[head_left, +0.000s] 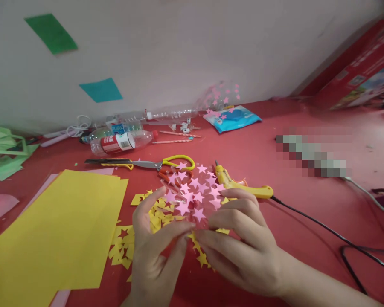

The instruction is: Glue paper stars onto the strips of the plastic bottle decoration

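A clear plastic piece covered with pink paper stars (188, 197) is held between my two hands in the middle. It looks like part of a cut bottle. My left hand (156, 243) grips its left side, index finger raised along it and thumb near the bottom edge. From the right, my right hand (243, 238) curls around it, fingertips pinched close to the left thumb. Whether a small star is in that pinch is hidden. Yellow paper stars and cut scraps (160, 213) lie beneath and behind the hands. Just beyond my right hand rests a yellow glue gun (240, 183).
Yellow paper sheets (67, 226) lie at left. Scissors (150, 164) and a box cutter (118, 162) lie ahead. Plastic bottles (121, 143), pencils (176, 140), a blue packet (235, 119) and another starred plastic piece (220, 94) line the wall. A black cord (320, 228) crosses the right side.
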The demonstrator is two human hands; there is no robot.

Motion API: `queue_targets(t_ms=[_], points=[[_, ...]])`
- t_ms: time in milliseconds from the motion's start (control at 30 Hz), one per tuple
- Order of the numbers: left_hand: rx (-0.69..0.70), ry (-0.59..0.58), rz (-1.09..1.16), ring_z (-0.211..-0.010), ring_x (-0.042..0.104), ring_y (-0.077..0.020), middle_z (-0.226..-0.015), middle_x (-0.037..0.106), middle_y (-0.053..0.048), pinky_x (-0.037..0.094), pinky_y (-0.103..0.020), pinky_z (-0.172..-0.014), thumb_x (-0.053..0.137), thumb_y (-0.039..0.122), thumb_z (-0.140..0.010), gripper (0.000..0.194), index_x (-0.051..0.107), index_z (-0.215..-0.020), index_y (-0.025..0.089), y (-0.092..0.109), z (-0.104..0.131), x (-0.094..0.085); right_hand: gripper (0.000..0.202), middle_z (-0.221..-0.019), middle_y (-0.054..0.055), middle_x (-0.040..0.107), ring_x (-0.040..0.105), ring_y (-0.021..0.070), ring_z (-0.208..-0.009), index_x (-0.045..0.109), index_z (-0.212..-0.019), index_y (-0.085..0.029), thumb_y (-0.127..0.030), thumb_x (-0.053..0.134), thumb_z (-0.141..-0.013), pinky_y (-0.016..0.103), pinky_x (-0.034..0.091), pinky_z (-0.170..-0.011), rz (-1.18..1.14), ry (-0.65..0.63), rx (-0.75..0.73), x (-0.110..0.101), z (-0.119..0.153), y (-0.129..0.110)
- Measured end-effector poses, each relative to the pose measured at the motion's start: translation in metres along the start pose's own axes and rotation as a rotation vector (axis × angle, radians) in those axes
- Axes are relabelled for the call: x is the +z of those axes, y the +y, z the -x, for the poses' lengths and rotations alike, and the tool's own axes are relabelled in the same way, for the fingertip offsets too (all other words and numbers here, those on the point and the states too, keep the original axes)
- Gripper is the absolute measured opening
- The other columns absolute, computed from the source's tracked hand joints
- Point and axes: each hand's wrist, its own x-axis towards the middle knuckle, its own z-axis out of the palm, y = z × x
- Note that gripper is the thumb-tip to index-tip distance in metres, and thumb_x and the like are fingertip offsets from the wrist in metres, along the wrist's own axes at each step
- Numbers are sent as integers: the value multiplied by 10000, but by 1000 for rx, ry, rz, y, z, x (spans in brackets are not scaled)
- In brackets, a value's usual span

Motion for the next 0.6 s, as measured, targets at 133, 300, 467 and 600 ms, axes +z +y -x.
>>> queue_targets(t_ms=[133, 300, 467, 600], points=[[47, 3, -42, -1299, 399, -249, -1436, 362, -19, 383, -475, -1054, 581, 62, -818, 287, 701, -948, 289, -1, 1, 0, 111, -750, -5, 617, 499, 144, -761, 651, -812, -189, -92, 595, -809, 381, 429, -912, 11, 17, 5, 1, 1, 0], [75, -3, -70, -1270, 430, -255, -1442, 355, -17, 387, -501, -1037, 575, 50, -807, 323, 698, -962, 306, -2, 0, 0, 130, -720, -15, 627, 490, 137, -742, 660, -785, -176, -55, 615, -771, 375, 413, -948, 25, 45, -1, 2, 2, -2], [77, -24, -100, -1266, 436, -250, -1450, 347, -15, 395, -481, -1031, 592, 53, -796, 319, 695, -963, 304, -1, -1, -2, 144, -697, -21, 629, 490, 131, -734, 655, -778, -179, -42, 613, -757, 367, 411, -955, 23, 35, 26, 1, 0, -2], [82, -41, -124, -1277, 425, -240, -1459, 331, -8, 387, -461, -1040, 585, 56, -801, 317, 696, -961, 306, -2, 0, -3, 150, -685, -26, 624, 485, 127, -720, 647, -767, -185, -41, 603, -761, 353, 421, -936, 35, 45, 38, 1, -2, -3]])
